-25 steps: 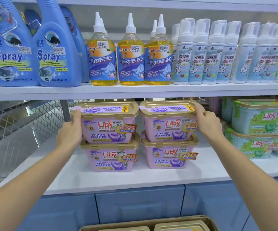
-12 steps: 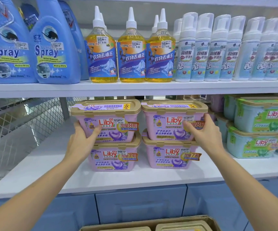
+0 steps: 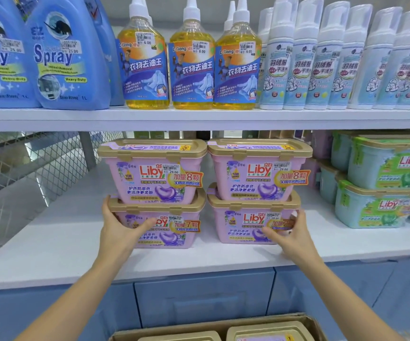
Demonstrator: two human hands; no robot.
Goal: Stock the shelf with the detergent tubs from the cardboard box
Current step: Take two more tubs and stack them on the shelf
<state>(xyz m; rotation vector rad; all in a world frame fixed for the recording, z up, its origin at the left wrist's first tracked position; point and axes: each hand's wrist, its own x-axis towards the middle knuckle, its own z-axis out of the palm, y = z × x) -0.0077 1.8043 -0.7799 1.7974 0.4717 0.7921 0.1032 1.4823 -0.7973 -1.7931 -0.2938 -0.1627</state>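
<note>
Two stacks of pink Liby detergent tubs with gold lids stand side by side on the white shelf [image 3: 58, 244]. My left hand [image 3: 119, 228] grips the left end of the lower left tub [image 3: 172, 230], thumb across its front. My right hand [image 3: 291, 233] holds the right front corner of the lower right tub [image 3: 243, 225]. The upper left tub [image 3: 153, 172] and upper right tub [image 3: 260, 169] rest on them. At the bottom edge the cardboard box [image 3: 208, 327] shows two more gold lids [image 3: 265, 332].
Green Liby tubs [image 3: 383, 190] are stacked to the right on the same shelf. A wire mesh panel [image 3: 27, 166] closes off the left. Above stand blue spray jugs [image 3: 63, 57], yellow bottles [image 3: 191, 60] and white foam bottles [image 3: 322, 60]. Blue cabinet fronts [image 3: 204, 296] lie below.
Both hands have slid down from the upper tubs to the lower tubs of the two stacks. The view has moved closer to the shelf.
</note>
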